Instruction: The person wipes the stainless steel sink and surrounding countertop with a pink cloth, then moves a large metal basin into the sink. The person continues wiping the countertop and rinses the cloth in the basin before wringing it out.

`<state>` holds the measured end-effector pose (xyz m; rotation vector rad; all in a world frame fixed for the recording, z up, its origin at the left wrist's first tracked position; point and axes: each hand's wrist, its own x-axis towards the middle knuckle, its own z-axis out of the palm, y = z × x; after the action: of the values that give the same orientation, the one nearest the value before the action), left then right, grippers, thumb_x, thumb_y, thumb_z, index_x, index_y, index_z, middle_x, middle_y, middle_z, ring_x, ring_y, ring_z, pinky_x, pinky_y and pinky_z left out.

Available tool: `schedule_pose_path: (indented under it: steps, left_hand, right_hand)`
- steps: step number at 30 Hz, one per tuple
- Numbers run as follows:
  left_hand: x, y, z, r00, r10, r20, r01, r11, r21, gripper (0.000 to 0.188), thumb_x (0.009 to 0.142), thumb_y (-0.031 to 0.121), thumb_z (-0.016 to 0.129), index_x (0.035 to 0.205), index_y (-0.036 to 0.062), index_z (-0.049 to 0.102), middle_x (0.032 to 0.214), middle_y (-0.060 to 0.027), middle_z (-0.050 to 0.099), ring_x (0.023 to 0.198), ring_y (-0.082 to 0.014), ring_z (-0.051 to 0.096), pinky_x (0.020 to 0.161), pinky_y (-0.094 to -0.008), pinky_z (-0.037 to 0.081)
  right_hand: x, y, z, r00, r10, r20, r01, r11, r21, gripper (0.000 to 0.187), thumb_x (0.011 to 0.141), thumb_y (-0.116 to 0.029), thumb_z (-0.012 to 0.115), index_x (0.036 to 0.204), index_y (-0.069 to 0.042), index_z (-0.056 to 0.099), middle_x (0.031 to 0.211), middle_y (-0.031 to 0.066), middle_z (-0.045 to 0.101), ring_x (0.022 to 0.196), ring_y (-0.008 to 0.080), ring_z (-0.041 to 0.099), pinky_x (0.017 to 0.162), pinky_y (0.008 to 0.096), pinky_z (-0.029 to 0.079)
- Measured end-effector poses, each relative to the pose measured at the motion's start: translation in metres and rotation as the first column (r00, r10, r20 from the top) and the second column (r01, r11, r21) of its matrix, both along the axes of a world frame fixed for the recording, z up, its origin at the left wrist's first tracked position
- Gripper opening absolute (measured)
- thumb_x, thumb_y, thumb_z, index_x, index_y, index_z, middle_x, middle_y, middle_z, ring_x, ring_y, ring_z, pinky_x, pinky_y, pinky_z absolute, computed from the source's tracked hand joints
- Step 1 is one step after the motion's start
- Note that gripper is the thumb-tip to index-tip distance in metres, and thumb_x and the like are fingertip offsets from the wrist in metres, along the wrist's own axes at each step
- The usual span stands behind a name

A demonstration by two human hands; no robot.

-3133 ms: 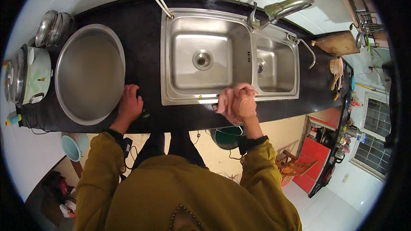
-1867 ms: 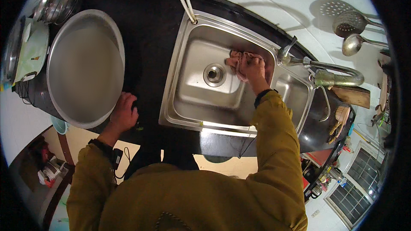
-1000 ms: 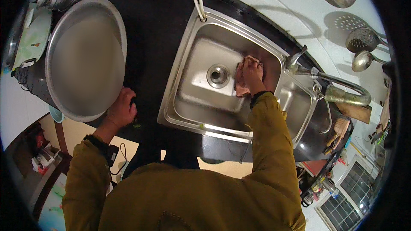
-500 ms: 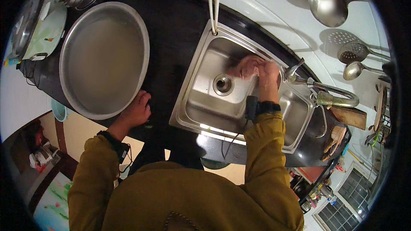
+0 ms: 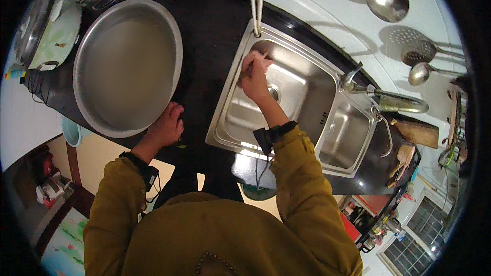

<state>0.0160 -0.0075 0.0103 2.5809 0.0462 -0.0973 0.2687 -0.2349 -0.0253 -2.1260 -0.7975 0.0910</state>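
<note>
At the far left corner of the steel sink basin [image 5: 296, 79], my right hand [image 5: 255, 77] is closed and pressed near the side wall. A small pinkish bunch shows at its fingers; whether that is a soft wiping piece or just the fingers, I cannot make out. The sink's drain [image 5: 274, 92] lies beside my wrist, partly covered by it. My left hand [image 5: 169, 124] rests on the black counter with its fingers curled, against the near right rim of a large oval metal tub [image 5: 174, 36]. Nothing shows in that hand, though its underside is hidden.
A smaller sink bowl [image 5: 343, 138] and a faucet [image 5: 355, 86] are on the right. Two pale rods [image 5: 256, 0] stand at the sink's back left corner. Ladles [image 5: 386, 2] and a skimmer [image 5: 417, 50] hang along the wall. Pot lids [image 5: 53, 36] stand at far left.
My right hand has moved left across the sink, from near the divider to the far left corner. My left hand stays beside the tub. The view has shifted slightly.
</note>
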Motion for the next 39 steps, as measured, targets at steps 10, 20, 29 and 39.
schedule_pose_path:
  steps: [10,20,29,39]
  left_hand:
    - [0.002,0.001,0.002,1.0,-0.004,0.012,0.004,1.0,0.014,0.042,0.075,0.009,0.065,0.115,0.0078,0.049,0.117,-0.017,0.05,0.112,-0.0399,0.049,0.1,-0.0505,0.041]
    - [0.0,0.005,-0.003,0.999,-0.051,0.004,0.05,0.998,0.04,0.044,0.074,0.009,0.066,0.115,0.0065,0.049,0.117,-0.0173,0.05,0.113,-0.0389,0.049,0.1,-0.0499,0.041]
    - [-0.002,0.003,-0.003,1.0,-0.028,-0.005,0.028,1.0,-0.013,0.045,0.074,0.008,0.066,0.115,0.0061,0.048,0.118,-0.0197,0.048,0.115,-0.0414,0.046,0.102,-0.0514,0.039]
    - [-0.001,0.004,0.003,0.999,-0.039,-0.038,0.041,0.996,0.078,0.045,0.074,0.008,0.066,0.115,0.0053,0.048,0.117,-0.0196,0.049,0.113,-0.0411,0.048,0.098,-0.0511,0.041]
  right_hand:
    - [0.03,-0.175,-0.009,0.666,-0.41,-0.623,0.617,0.773,0.151,0.034,0.076,0.008,0.052,0.109,0.003,0.063,0.104,0.013,0.068,0.09,0.0216,0.068,0.083,0.0318,0.055]
    - [0.023,-0.067,-0.15,0.899,-0.433,-0.067,0.382,0.849,-0.364,0.058,0.073,-0.03,0.08,0.12,-0.011,0.052,0.115,0.0121,0.056,0.104,0.0302,0.058,0.088,0.0433,0.048]
    - [-0.037,-0.053,-0.046,0.516,0.257,-0.817,-0.559,0.824,-0.094,0.036,0.07,-0.007,0.072,0.105,-0.009,0.064,0.104,0.0136,0.068,0.102,0.0262,0.065,0.087,0.0362,0.052]
    - [0.1,-0.17,-0.037,0.979,0.172,-0.108,-0.163,0.347,-0.923,0.05,0.079,-0.04,0.066,0.126,-0.025,0.057,0.115,0.0076,0.065,0.101,0.0321,0.065,0.085,0.0451,0.05]
